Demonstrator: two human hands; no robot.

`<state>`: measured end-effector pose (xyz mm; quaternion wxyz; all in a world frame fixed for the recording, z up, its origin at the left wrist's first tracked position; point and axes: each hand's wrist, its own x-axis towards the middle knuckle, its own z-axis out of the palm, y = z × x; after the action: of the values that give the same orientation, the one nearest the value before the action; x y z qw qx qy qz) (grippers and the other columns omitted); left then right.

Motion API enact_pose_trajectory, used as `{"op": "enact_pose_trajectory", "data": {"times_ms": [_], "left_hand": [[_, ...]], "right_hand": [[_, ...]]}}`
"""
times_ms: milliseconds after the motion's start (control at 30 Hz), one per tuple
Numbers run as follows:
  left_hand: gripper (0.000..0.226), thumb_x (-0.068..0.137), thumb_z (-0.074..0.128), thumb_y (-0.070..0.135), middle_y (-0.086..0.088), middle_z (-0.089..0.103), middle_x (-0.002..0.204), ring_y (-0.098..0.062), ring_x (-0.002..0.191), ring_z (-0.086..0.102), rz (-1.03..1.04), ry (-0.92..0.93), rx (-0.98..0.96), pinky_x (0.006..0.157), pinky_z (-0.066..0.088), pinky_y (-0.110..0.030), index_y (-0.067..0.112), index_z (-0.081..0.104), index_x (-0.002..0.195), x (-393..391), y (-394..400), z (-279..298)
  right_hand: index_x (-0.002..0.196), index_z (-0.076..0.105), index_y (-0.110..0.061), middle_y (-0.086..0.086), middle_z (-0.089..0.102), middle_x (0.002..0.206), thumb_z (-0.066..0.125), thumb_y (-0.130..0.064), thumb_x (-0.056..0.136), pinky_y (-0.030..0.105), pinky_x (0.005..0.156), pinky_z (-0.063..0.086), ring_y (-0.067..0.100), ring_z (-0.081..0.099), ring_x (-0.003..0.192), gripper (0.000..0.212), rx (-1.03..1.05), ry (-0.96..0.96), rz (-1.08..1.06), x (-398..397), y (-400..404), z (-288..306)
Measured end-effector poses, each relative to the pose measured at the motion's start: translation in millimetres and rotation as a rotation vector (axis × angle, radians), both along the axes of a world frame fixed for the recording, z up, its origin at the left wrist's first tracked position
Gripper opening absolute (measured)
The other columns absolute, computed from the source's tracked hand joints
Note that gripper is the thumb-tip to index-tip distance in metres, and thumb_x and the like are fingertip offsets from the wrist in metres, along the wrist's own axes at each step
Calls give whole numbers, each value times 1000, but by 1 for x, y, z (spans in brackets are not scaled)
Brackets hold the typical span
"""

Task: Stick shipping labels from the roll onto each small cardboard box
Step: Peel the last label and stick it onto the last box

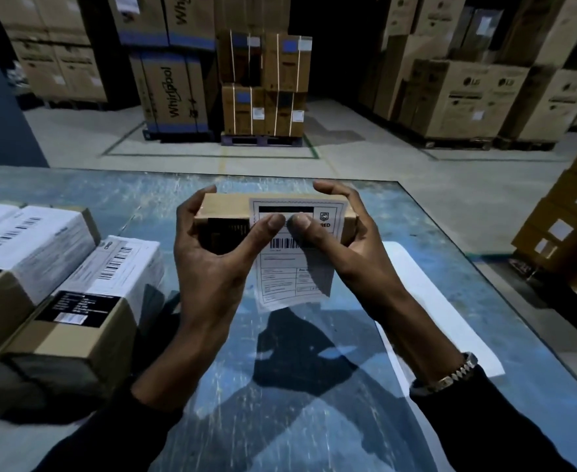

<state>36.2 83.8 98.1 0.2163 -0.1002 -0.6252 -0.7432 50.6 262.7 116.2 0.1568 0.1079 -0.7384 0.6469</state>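
Holding a small brown corrugated cardboard box (227,209) in the air above the middle of the scratched blue table surface (110,195), both hands clamped on it. Left hand (208,253) wraps the box's left end, fingers behind, thumb on the near face. Right hand (345,240) wraps the right end the same way, fingers curled over the top edge. Both thumbs press side by side onto a white rectangular paper shipping label (293,253) with black barcode and printed frames. Label's upper part lies flat on the box face; lower part hangs free below the box's bottom edge, slightly curled.

Right wrist carries a metal link bracelet (450,376); dark sleeves on both arms. A long white paper strip (443,301) lies flat on the table near its right edge, running under the right forearm.

At the table's left edge: two labelled cardboard boxes (76,301), matte brown sides, white barcode labels on top, the nearer with a black printed sticker as well. Beyond the far edge, concrete floor and stacked large appliance cartons (174,93) on pallets.
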Motion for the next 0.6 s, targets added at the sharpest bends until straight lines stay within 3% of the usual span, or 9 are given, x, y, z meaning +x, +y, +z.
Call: {"op": "enact_pose_trajectory", "data": {"times_ms": [133, 233, 300, 433, 533, 600], "left_hand": [[75, 75, 91, 42, 6, 76, 121, -8, 116, 72, -45, -36, -14, 102, 60, -44, 34, 57, 142, 0, 1, -3], [43, 75, 87, 39, 12, 80, 110, -6, 108, 75, -73, -51, -29, 96, 61, -35, 55, 70, 111, 3, 4, -2], [36, 77, 87, 37, 6, 80, 108, -12, 106, 76, -87, -55, -36, 96, 62, -43, 42, 72, 110, 4, 5, -3], [44, 81, 89, 32, -4, 78, 111, -22, 109, 75, -98, -81, -5, 98, 61, -55, 17, 68, 117, 0, 4, -9], [52, 84, 91, 32, -6, 77, 115, -25, 112, 74, -107, -98, -1, 99, 61, -57, 13, 65, 126, -2, 5, -17], [64, 81, 92, 38, -6, 77, 117, -25, 112, 74, -105, -101, 15, 99, 60, -58, 12, 62, 132, -1, 7, -20]], "right_hand": [[140, 50, -31, 3, 80, 106, 79, -54, 89, 37, 85, 64, 18, 79, 100, 62, 13, 43, -84, -2, -3, -9], [139, 52, -31, 3, 79, 106, 81, -55, 87, 38, 86, 64, 18, 78, 100, 64, -1, 58, -126, -3, -5, -14], [139, 53, -29, 3, 78, 107, 82, -53, 87, 34, 85, 63, 18, 77, 101, 65, -29, 49, -131, -4, -5, -16], [140, 53, -34, 4, 76, 114, 79, -58, 87, 40, 91, 63, 19, 75, 107, 64, 3, 58, -181, -7, -6, -22], [139, 54, -31, 0, 77, 108, 77, -55, 91, 37, 87, 64, 16, 77, 100, 59, 16, 94, -187, -7, -5, -23], [139, 54, -25, -6, 75, 101, 78, -50, 93, 28, 79, 61, 11, 76, 95, 57, 28, 124, -183, -5, -6, -21]]}}
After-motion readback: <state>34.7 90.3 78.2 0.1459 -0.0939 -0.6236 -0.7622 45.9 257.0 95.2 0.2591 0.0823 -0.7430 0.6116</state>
